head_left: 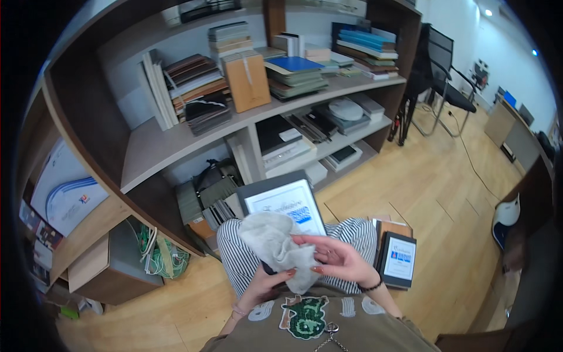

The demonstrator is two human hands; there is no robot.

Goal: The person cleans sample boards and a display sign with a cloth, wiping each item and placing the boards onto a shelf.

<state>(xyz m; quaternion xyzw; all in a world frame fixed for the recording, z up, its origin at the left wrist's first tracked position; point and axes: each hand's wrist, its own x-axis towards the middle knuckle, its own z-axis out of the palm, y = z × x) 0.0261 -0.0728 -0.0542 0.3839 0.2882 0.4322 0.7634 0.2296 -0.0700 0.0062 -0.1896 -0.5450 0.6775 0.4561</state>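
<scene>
A crumpled light grey cloth (271, 239) is bunched between my two hands above my lap. My left hand (265, 286) closes on its lower left side, thumb pressed along the fabric. From the right, my right hand (347, 261) pinches the cloth's edge with bent fingers. Behind the cloth, a dark-bordered flat box with a white printed front (314, 211) leans across my knees in striped trousers. The cloth and my hands cover its lower part. A small dark piece shows beside my left hand, too hidden to name.
A similar dark box (400, 258) lies on other flat items on the wooden floor, right of my knee. Ahead stands a shelf unit (176, 154) with stacked books and boxes. A cardboard box (111, 273) and green netted bag (164, 252) sit left; a chair (448, 82) stands far right.
</scene>
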